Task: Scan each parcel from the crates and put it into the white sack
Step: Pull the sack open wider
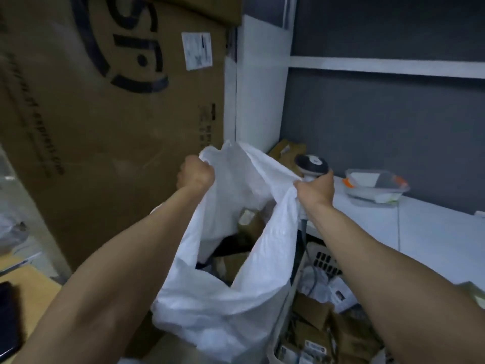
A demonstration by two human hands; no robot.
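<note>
At the far left, a dark flat object (8, 313) is lying on a tan surface. Behind it a large cardboard box (105, 132) is standing upright, and a white label (196, 49) is sticking to its upper right part.

Just right of the box, the left hand (195, 176) is making a tight fist round the left rim of the white sack (223, 300) and lifting it. The sack is hanging between the two hands, which are holding well apart, so its mouth is gaping towards the camera. Brown parcels (246, 219) are lying inside it, low down, with something dark among them.

The right hand (315, 190) is gripping the sack's right rim, its thumb pinching the cloth. That hand is also holding a scanner (312, 164), whose round head is sticking up above the knuckles.

Below the right forearm, a pale crate (286, 311) is sitting just beside the sack, touching its side. More packages (315, 329), brown with white labels, are lying piled in it.

Further right, a white counter (433, 232) is running along a grey wall, and a clear plastic tub (375, 186) is resting on it near the wall.
</note>
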